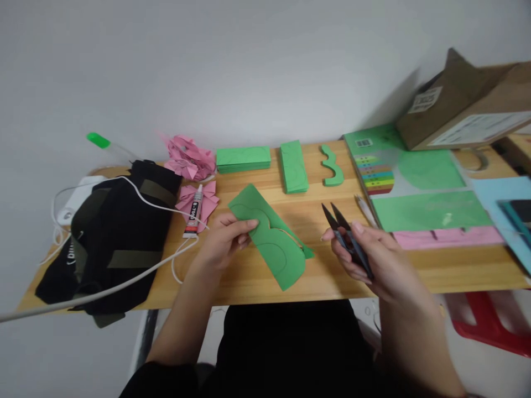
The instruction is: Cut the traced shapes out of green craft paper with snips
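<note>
My left hand (228, 235) pinches a green paper piece (276, 249) between thumb and fingers. Curved lines are drawn on the paper, and a cut runs along one of them from its right end. To the right, my right hand (373, 254) holds black thread snips (348, 237), their blades apart and pointing up and left, not touching the paper. Beyond the hands lie a stack of green strips (243, 159), another green stack with drawn curves (294, 167) and a wavy green cut-out (332, 166).
Pink folded paper (189, 157) and a glue tube (193, 211) lie left of centre. A black bag (120, 237) with white cables covers the left end. At right are a pen (366, 210), a green paper pack (431, 213), a cardboard box (468, 105) and blue sheets (500, 193).
</note>
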A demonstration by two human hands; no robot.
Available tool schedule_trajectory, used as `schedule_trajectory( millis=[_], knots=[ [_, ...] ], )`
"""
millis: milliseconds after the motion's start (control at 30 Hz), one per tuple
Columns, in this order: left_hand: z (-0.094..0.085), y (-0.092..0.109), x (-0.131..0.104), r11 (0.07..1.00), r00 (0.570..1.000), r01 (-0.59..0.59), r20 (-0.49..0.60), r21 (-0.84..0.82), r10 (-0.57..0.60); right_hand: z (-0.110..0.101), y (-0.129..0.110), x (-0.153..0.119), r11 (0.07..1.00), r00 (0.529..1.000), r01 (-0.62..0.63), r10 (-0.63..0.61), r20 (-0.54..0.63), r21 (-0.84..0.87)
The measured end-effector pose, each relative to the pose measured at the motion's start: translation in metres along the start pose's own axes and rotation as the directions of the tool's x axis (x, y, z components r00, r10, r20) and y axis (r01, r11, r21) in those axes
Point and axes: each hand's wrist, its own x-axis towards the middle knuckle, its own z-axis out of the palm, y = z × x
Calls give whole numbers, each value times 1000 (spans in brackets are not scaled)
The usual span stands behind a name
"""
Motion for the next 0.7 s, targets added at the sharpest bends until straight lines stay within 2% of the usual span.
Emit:
schedule_trajectory(
  millis=[133, 267, 433, 500, 600, 700],
  knots=[
    [10, 6, 2, 1000, 997, -6, 72, 8, 5, 8, -4, 5, 996, 996, 89, -89, 4, -11],
    [21, 14, 4, 999, 981, -21, 193, 26, 15, 22, -14, 12, 959, 973, 231, -228, 42, -163],
    [25, 19, 1, 994, 937, -90, 343, 60, 64, 27, -24, 13, 864, 922, 388, -369, 122, -322],
    [25, 20, -2, 997, 931, -65, 362, 35, 48, 26, -25, 12, 831, 901, 430, -421, 107, -353],
    [27, 20, -6, 999, 928, 38, 373, -26, -25, 25, -22, 12, 801, 877, 466, -474, 78, -377],
    [31, 18, -8, 989, 933, 127, 348, -78, -92, 26, -19, 12, 802, 871, 473, -488, 59, -365]
  ],
)
